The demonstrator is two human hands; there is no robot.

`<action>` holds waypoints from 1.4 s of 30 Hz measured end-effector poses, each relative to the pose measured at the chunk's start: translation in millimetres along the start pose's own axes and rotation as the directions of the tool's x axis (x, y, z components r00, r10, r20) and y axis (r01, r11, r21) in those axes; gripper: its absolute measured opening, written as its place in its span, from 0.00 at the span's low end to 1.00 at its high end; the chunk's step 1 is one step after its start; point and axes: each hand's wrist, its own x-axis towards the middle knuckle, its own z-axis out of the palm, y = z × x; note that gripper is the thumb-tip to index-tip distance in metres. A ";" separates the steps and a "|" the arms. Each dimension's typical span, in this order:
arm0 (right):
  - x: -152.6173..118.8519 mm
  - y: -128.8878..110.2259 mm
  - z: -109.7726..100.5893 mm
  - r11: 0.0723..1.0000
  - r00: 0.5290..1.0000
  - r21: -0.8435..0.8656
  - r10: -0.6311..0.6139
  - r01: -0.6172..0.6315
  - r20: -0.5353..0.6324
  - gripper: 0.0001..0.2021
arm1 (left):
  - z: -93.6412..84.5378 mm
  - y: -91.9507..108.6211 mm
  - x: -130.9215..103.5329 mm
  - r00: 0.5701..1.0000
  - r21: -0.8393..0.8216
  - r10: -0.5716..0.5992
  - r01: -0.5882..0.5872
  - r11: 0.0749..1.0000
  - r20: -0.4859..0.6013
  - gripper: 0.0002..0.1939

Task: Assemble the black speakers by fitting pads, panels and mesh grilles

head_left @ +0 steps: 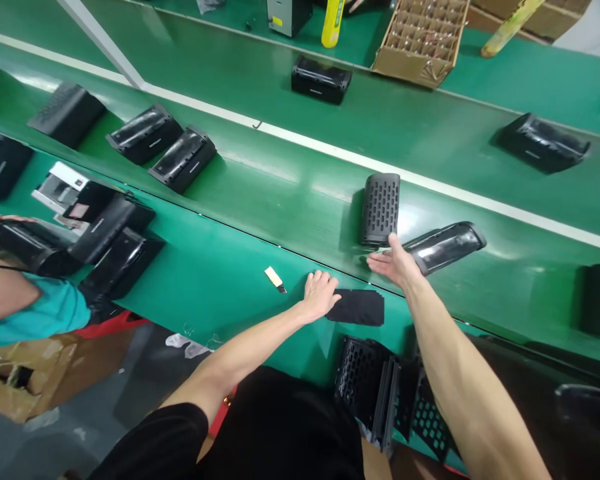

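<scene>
A: What shows at the left end of the green-topped desk (195, 273)?
B: A co-worker's teal sleeve (55, 310), with glossy black box-shaped casings (123, 263) just beside it on the desk.

A: And moving right?
B: A small cream-handled tool with a dark tip (274, 277) lies between the desk's far and near edges. Next comes the person's left hand (320, 293), palm down and half open: fingers bent, thumb out over the left end of a thin, flat black rectangular sheet (357, 308). It is not closed around anything; how firmly it presses, I cannot tell.

A: Where is that sheet?
B: On the desk, just inside its far edge.

A: And across that edge?
B: A matte black casing with a perforated face (381, 208) is on the green conveyor (290, 193), near its close edge. The right hand (395, 262) is at its lower end, wide open, fingers pointing left, thumb raised, with nothing in its grasp. Whether the thumb touches the casing, I cannot tell.

A: Further right?
B: A long, shiny black casing (450, 247) lies tilted just beyond the right wrist.
</scene>
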 end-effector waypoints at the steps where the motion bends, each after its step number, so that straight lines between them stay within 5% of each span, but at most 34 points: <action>1: -12.8 10.9 -2.0 0.993 0.998 -0.103 -0.057 0.053 -0.034 0.36 | 2.8 -1.8 2.6 1.000 -0.003 0.015 -0.015 1.000 0.009 0.09; 9: -102.4 89.7 35.4 0.842 0.979 -0.501 -0.196 0.199 0.061 0.19 | -4.0 -15.6 7.9 0.996 -0.043 0.088 -0.089 0.995 -0.012 0.07; 17: -93.8 99.5 44.8 0.774 0.957 -0.565 -0.264 0.284 0.120 0.20 | 13.5 -28.2 -16.6 0.988 0.075 0.044 -0.034 0.997 -0.145 0.13; 26: -93.7 101.1 -7.9 0.797 0.970 -0.574 -0.243 0.189 -0.019 0.22 | 24.9 -29.9 -10.6 0.984 0.107 -0.025 0.045 0.993 -0.179 0.17; 35: -93.7 108.8 43.3 0.800 0.959 -0.544 -0.283 0.252 0.027 0.17 | 27.3 -36.1 -8.7 0.982 0.117 0.003 0.020 0.993 -0.187 0.21; 39: -94.9 110.8 17.8 0.836 0.954 -0.484 -0.300 0.259 -0.007 0.19 | 27.3 -35.4 -9.0 0.985 0.120 0.007 0.013 0.993 -0.171 0.23; 42: -101.5 110.5 -12.7 0.876 0.938 -0.421 -0.320 0.237 -0.137 0.21 | 26.2 -33.6 -9.4 0.989 0.128 -0.004 0.024 0.991 -0.151 0.21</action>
